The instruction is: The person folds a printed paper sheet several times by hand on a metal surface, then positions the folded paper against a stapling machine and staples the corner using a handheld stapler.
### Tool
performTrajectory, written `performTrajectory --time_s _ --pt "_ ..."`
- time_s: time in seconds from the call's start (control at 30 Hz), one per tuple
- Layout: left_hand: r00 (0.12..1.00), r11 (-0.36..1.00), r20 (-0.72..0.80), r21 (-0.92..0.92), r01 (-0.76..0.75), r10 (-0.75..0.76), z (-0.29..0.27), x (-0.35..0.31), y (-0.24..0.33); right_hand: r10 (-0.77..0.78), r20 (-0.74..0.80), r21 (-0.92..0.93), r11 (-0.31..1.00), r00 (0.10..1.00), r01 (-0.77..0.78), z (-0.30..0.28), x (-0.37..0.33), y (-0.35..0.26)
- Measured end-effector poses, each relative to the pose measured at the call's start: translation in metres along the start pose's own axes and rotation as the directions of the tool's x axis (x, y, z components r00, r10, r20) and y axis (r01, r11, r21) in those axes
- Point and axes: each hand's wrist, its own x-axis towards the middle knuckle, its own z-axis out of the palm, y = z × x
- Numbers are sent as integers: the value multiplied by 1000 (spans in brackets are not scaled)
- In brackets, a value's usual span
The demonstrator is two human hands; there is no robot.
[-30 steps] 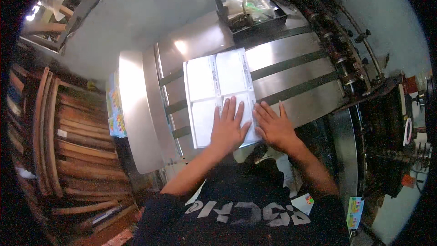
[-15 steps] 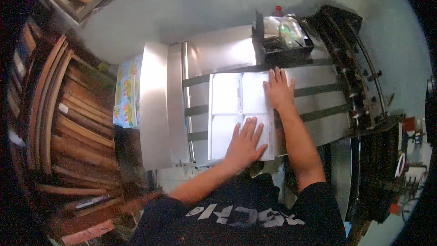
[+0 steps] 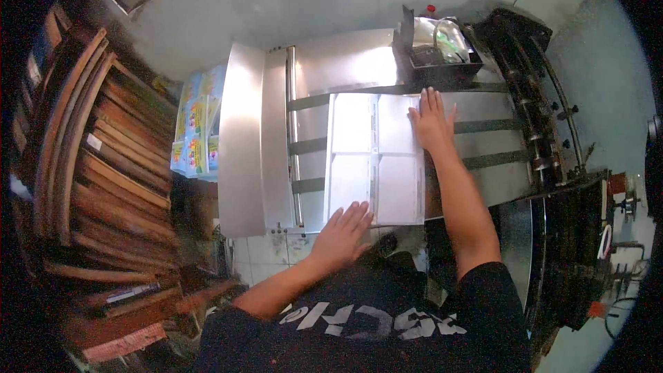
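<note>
White printed sheets (image 3: pixel 397 183), apparently a stack and marked off into panels, lie flat on a metal machine table (image 3: pixel 483 107) with dark green belts. Near the lower left corner of the sheets is my left hand (image 3: pixel 343 235), fingers stretched out and the tips at the near edge. My right hand (image 3: pixel 434 123) lies with spread fingers along the right edge, close to the far right corner. Neither hand grips anything.
A raised metal plate (image 3: pixel 239 138) stands left of the belts, with colourful printed sheets (image 3: pixel 197 124) beyond it. A black box (image 3: pixel 442 72) holding clear plastic sits at the back. Dark rollers and rods (image 3: pixel 532 107) bound the right side. Wooden frames (image 3: pixel 124 159) fill the far left.
My left hand has slid off the middle of the sheets toward their near left edge. My right hand stays at the right edge. The whole view has shifted slightly.
</note>
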Motion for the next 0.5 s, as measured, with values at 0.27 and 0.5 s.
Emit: performTrajectory --time_s 0.27,0.5 --pt "988 993 -114 -76 92 -101 -1 0 -1 -410 133 280 889 902 363 -50 -105 14" --pt "994 996 -89 51 67 -62 4 1 4 -600 248 132 799 761 587 -61 -210 18"
